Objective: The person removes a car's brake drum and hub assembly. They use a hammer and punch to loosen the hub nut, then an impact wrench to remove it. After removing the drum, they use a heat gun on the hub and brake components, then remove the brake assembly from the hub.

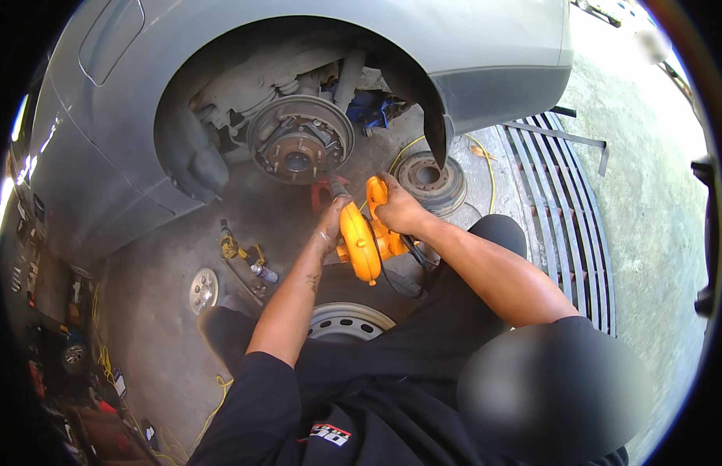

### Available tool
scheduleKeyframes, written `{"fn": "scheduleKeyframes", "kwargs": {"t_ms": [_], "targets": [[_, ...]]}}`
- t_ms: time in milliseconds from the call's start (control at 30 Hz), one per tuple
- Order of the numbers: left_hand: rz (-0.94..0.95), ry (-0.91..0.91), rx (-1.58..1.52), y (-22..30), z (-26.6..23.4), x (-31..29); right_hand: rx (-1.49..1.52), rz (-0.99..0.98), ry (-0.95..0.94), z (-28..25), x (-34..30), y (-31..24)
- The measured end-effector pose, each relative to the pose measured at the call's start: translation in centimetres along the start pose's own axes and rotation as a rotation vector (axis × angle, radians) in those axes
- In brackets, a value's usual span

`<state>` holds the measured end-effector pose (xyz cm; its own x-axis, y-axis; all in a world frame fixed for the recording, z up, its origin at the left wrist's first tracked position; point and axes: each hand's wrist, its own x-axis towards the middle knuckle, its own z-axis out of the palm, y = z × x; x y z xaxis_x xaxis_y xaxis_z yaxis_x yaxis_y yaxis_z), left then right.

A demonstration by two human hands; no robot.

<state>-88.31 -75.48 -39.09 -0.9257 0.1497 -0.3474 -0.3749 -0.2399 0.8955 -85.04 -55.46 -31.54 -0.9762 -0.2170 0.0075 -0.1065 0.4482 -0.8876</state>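
Note:
An orange-yellow electric blower (361, 242) is between my two hands, its dark nozzle pointing up at the exposed wheel brake assembly (269, 128) of a grey car. My left hand (331, 220) wraps round the blower near the base of its nozzle. Closed on the upper handle is my right hand (400, 208). The wheel hub (296, 161) shows bare studs, with brake shoes around it. To the right of the blower, a brake drum (428, 177) lies on the concrete floor. Below the blower, between my legs, sits a wheel with a silver rim (352, 314).
Left of my left forearm lie a yellow-and-black power tool (229, 247), a spray can (264, 272) and a round silver wheel cover (203, 290). The car body (485, 43) overhangs ahead. A metal floor grate (559, 221) runs along the right. Yellow cord (493, 186) curves past the drum.

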Motion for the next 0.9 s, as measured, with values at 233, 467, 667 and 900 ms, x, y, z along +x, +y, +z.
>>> {"fn": "scheduleKeyframes", "kwargs": {"t_ms": [233,467,667,900], "targets": [[0.143,0.029,-0.006,-0.5,0.8,0.1,-0.062,-0.042,0.086,-1.0,-1.4,-1.0],[0.316,0.038,0.041,2.3,3.3,0.2,0.074,-0.218,0.183,-3.9,-2.6,-2.0],[0.475,-0.023,0.015,6.4,3.8,-2.2,0.092,-0.383,0.215,-4.1,-2.1,-4.1],[0.314,-0.071,0.107,7.6,3.8,-3.1,0.114,-0.326,0.227,-3.9,-2.0,-4.2]]}}
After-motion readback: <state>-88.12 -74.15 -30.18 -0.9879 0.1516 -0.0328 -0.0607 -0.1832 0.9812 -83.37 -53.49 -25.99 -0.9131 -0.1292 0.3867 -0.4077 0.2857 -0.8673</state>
